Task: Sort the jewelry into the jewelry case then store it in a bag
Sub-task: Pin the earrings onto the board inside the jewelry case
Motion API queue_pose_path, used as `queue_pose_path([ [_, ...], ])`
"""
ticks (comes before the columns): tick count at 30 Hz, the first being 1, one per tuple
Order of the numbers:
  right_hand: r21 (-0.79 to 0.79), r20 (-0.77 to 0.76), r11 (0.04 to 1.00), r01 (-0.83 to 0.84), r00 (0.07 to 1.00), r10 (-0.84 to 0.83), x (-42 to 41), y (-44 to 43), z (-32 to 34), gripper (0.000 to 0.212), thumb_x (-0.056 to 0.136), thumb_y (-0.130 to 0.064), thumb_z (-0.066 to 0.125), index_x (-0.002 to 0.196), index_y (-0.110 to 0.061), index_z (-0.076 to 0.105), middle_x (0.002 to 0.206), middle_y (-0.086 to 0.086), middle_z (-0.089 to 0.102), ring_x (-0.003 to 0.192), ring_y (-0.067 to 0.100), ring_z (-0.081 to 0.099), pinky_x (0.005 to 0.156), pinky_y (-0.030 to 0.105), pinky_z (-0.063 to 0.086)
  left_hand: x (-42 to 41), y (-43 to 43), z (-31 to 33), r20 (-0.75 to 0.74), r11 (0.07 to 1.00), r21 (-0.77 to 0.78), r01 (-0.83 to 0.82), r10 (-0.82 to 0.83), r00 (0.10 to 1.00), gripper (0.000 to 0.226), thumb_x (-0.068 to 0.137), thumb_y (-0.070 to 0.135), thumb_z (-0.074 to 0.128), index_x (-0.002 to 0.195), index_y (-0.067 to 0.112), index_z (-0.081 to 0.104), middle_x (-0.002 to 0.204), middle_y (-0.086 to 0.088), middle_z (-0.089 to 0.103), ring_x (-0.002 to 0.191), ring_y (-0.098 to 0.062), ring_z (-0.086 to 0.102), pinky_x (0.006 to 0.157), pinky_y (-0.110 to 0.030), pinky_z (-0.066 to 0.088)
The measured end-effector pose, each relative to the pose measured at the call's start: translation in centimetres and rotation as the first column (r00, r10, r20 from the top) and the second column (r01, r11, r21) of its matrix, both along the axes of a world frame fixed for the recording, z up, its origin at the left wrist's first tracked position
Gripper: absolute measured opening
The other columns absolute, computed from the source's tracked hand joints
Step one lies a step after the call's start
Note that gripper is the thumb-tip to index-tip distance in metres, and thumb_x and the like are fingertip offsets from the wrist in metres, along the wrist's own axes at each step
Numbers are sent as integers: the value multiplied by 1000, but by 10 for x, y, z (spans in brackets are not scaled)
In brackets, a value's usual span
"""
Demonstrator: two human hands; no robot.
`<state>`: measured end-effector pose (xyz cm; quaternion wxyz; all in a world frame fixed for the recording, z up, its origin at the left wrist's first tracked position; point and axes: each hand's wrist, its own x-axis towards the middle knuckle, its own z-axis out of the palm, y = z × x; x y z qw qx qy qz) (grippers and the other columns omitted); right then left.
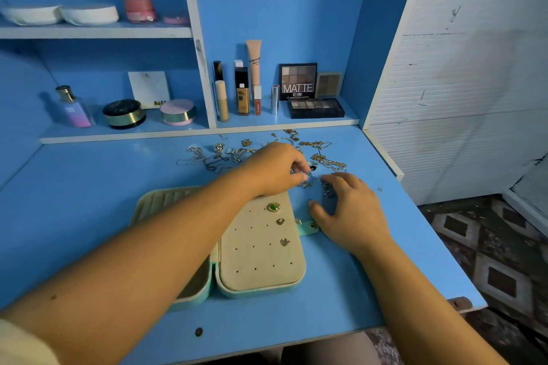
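A home dressing corner: a blue bench (89, 216) under blue shelves (98, 31) stocked with makeup (241, 92), eyeshadow palettes (298, 81), perfume (72, 108) and powder jars (124, 112), beside patterned floor tiles (498, 261).

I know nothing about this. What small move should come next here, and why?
Probably lift the silver piece that the left hand pinches and carry it back to the holed panel of the case. The loose jewelry lies beyond the case, and the panel holds only three pieces, with many holes free.
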<state>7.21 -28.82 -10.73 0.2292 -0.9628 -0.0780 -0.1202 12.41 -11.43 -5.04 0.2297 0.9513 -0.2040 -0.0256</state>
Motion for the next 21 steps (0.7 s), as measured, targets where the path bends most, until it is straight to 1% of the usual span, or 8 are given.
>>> queue_pose_path([
  [2, -48, -17, 999, 5, 1000, -6, 0, -2, -2, 59, 84, -52, 55, 136, -26, 48, 141, -7, 44, 132, 14, 37, 111, 32, 26, 2, -4, -3, 1, 1000, 17, 20, -20, 1000, 16, 92, 28, 66, 105, 25, 74, 91, 12, 62, 77, 0, 52, 62, -9, 33],
  [5, -74, -15, 997, -14, 1000, 13, 0, -3, -3, 59, 85, -56, 49, 138, -29, 45, 143, -8, 42, 135, 14, 34, 112, 33, 23, 5, -7, -7, 14, 999, 43, 31, -31, 999, 14, 91, 28, 65, 102, 27, 74, 88, 14, 59, 72, 3, 49, 59, -12, 31],
  [8, -84, -36, 996, -30, 999, 27, 1, -4, -3, 60, 84, -57, 46, 139, -32, 44, 145, -8, 40, 137, 14, 31, 112, 33, 21, 8, -8, -9, 29, 998, 56, 28, -29, 999, 12, 91, 28, 65, 99, 27, 74, 86, 15, 57, 75, -2, 50, 60, -16, 33],
  [12, -86, -55, 995, -43, 998, 38, 2, -3, -2, 66, 78, -58, 37, 138, -34, 45, 146, -8, 39, 137, 14, 31, 113, 33, 20, 10, -8, -11, 21, 999, 33, -14, 14, 1000, 12, 94, 27, 62, 96, 24, 73, 88, 10, 61, 83, -11, 57, 68, -26, 39],
  [14, -89, -61, 995, -44, 997, 39, 2, -2, -2, 65, 78, -58, 37, 138, -34, 45, 146, -8, 39, 137, 14, 31, 113, 33, 19, 10, -7, -10, 34, 999, -13, -44, 45, 998, 12, 96, 24, 59, 97, 21, 71, 88, 8, 59, 83, -12, 55, 70, -27, 39],
  [17, -95, -65, 994, -45, 997, 39, 2, -2, 0, 60, 83, -56, 42, 138, -34, 45, 146, -8, 38, 137, 14, 30, 113, 33, 18, 11, -2, -8, -4, 988, -114, -105, 105, 994, 12, 98, 23, 56, 101, 17, 67, 95, 4, 61, 87, -14, 56, 76, -31, 46],
  [19, -102, -63, 994, -45, 997, 39, 2, -2, 0, 55, 87, -52, 49, 138, -34, 44, 147, -8, 37, 137, 14, 29, 113, 33, 17, 11, 2, -9, -35, 983, -135, -126, 122, 992, 11, 99, 23, 55, 102, 16, 64, 95, 4, 62, 87, -15, 57, 79, -34, 49],
  [21, -106, -67, 993, -45, 997, 38, 2, -2, 0, 55, 87, -52, 49, 138, -34, 44, 147, -8, 37, 137, 14, 28, 112, 33, 17, 10, 5, -11, -54, 982, -135, -134, 127, 990, 9, 99, 22, 54, 99, 18, 62, 93, 6, 61, 87, -15, 58, 81, -37, 51],
])
